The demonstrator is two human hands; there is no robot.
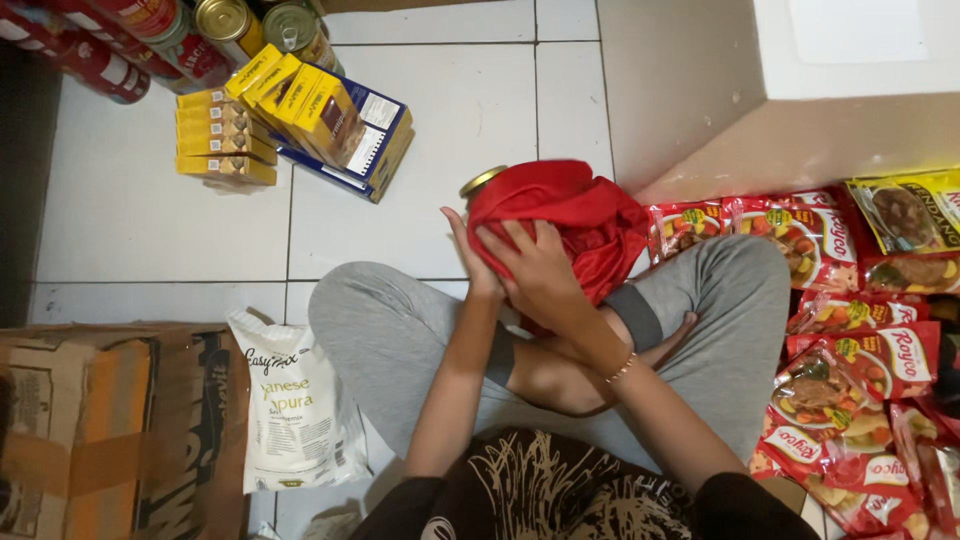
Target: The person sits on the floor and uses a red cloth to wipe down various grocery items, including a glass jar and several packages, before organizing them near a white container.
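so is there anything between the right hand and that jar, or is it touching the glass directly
A red cloth lies between them: the right hand presses on the cloth wrapped over the jar, of which only the gold lid edge shows. The left hand sits against the jar's other side, mostly hidden.

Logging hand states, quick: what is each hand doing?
Left hand: holds the jar from the side.
Right hand: presses the red cloth on the jar.
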